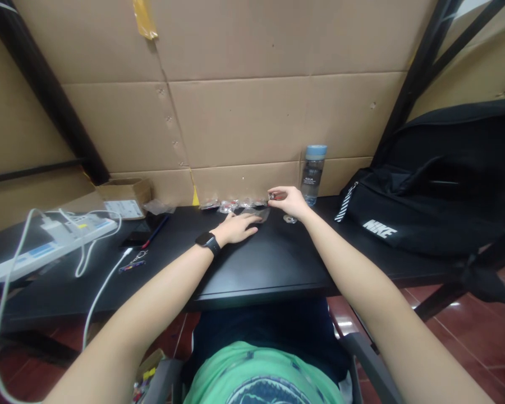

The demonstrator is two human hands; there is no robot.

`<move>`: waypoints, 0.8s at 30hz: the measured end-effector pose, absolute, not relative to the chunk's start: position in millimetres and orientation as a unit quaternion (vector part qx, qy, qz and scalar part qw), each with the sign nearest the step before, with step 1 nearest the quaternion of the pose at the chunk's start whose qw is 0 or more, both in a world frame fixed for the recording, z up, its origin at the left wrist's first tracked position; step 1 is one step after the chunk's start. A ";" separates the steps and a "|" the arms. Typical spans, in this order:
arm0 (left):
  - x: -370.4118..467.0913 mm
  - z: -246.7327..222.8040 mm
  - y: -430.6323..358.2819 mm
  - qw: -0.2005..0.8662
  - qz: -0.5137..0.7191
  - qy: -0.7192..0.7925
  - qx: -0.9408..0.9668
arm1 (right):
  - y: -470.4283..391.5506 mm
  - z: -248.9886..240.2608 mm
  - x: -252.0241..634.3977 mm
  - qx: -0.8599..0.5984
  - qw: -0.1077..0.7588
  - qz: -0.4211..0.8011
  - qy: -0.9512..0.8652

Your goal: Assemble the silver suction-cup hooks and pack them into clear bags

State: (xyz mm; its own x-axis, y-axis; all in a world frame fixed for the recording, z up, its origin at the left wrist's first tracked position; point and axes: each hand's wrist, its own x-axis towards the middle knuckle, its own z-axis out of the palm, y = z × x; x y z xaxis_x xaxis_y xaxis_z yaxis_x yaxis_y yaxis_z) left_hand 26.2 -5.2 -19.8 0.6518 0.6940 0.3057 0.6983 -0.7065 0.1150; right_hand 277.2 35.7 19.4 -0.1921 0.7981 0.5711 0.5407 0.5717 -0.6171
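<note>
My left hand [237, 227] lies palm down on the black table, fingers spread, touching a clear plastic bag [258, 214]. Between the fingertips of my right hand [288, 201] is a small red and silver item [276, 196], held just above the tabletop. A small shiny piece [290, 219] rests on the table below that hand. Several small clear packets [228, 206] with red and silver contents lie in a row along the cardboard wall, behind my left hand.
A blue-capped bottle [312, 175] stands behind my right hand. On the right is a black backpack [404, 207]. The left side holds a cardboard box [126, 196], a phone [139, 233], keys [133, 262] and a power strip [53, 247] with white cables.
</note>
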 end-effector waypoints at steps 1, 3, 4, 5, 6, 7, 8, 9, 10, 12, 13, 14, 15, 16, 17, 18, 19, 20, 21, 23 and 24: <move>27.8 -20.4 -8.9 0.004 -0.158 -0.372 -0.915 | 34.0 20.1 277.5 -0.440 0.439 0.138 -0.771; 30.5 -21.3 -16.4 0.003 -0.147 -0.359 -0.922 | 30.2 21.1 277.5 -0.434 0.396 0.134 -0.798; 31.4 -21.3 -19.9 0.005 -0.142 -0.354 -0.924 | 28.3 21.5 277.4 -0.431 0.374 0.132 -0.811; 31.9 -20.8 -23.0 0.011 -0.137 -0.351 -0.926 | 26.5 21.7 277.2 -0.429 0.353 0.129 -0.822; 31.9 -19.7 -25.7 0.020 -0.130 -0.349 -0.928 | 24.8 21.9 277.0 -0.427 0.334 0.127 -0.831; 31.6 -18.0 -28.1 0.030 -0.122 -0.347 -0.929 | 23.3 22.2 276.9 -0.427 0.316 0.124 -0.838; 31.1 -15.7 -30.1 0.039 -0.115 -0.343 -0.931 | 22.0 22.6 276.8 -0.427 0.300 0.121 -0.844; 30.3 -12.9 -31.6 0.047 -0.110 -0.339 -0.933 | 20.8 23.1 276.9 -0.427 0.285 0.118 -0.850; 29.3 -9.9 -32.7 0.049 -0.107 -0.333 -0.936 | 19.7 23.8 276.9 -0.426 0.270 0.116 -0.856; 27.2 -4.0 -33.3 0.042 -0.116 -0.323 -0.938 | 17.8 25.3 276.9 -0.423 0.242 0.111 -0.866; 26.1 -1.6 -32.9 0.033 -0.129 -0.324 -0.937 | 16.9 26.1 276.7 -0.421 0.230 0.109 -0.870; 25.2 0.3 -32.1 0.020 -0.146 -0.329 -0.933 | 16.0 26.9 276.3 -0.420 0.218 0.107 -0.875; 24.4 1.7 -31.0 0.008 -0.164 -0.337 -0.927 | 15.1 27.7 275.7 -0.418 0.208 0.105 -0.878; 23.8 2.5 -29.8 -0.004 -0.180 -0.344 -0.921 | 14.1 28.4 274.9 -0.416 0.199 0.103 -0.881; 23.3 2.8 -28.4 -0.012 -0.193 -0.352 -0.916 | 12.9 29.2 273.9 -0.414 0.191 0.100 -0.884; 23.0 2.7 -27.1 -0.017 -0.201 -0.357 -0.912 | 11.7 29.9 272.7 -0.411 0.184 0.097 -0.888; 22.9 2.3 -26.0 -0.017 -0.206 -0.362 -0.909 | 10.4 30.6 271.4 -0.407 0.178 0.095 -0.891; 22.9 1.6 -25.1 -0.014 -0.210 -0.366 -0.906 | 9.2 31.2 270.1 -0.404 0.172 0.093 -0.894; 22.9 0.6 -24.5 -0.010 -0.213 -0.371 -0.904 | 8.0 31.7 268.7 -0.400 0.165 0.091 -0.897; 23.1 -2.0 -24.0 -0.005 -0.212 -0.381 -0.900 | 6.3 32.2 266.2 -0.394 0.153 0.089 -0.902; 23.2 -3.4 -24.0 -0.004 -0.205 -0.386 -0.900 | 5.8 32.2 265.2 -0.392 0.147 0.089 -0.904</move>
